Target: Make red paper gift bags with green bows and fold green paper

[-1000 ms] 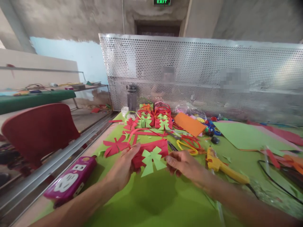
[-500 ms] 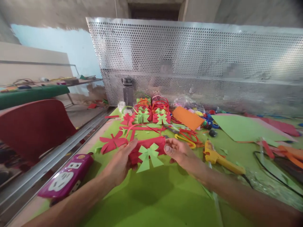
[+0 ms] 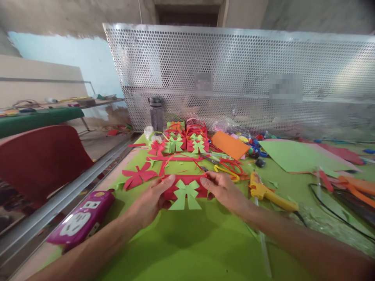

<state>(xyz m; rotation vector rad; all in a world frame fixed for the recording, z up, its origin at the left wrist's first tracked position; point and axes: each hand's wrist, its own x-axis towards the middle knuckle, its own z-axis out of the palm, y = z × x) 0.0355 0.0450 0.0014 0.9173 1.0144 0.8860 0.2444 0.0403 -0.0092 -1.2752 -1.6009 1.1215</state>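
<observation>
A small red paper basket [image 3: 170, 192] with a thin red handle is held between my two hands above the green table surface. On its front sits a light green paper bow [image 3: 187, 194], its tails hanging below the bottom edge. My left hand [image 3: 156, 195] grips the left end, thumb on the front. At the right end my right hand [image 3: 221, 189] pinches the side with thumb and fingers. Just left of the basket lies a red paper bow shape [image 3: 139, 175]. Behind it are scissors with yellow handles [image 3: 227, 173].
Finished-looking baskets with bows [image 3: 197, 146] stand at the back near a grey bottle [image 3: 156, 113]. A yellow glue gun [image 3: 268, 193] lies to the right, a purple power strip [image 3: 82, 218] to the left. Orange paper [image 3: 230, 144] and green sheets [image 3: 299, 156] lie farther back.
The basket has turned from a slight tilt to level, its front and bow now facing me squarely. Both hands keep their hold on its ends.
</observation>
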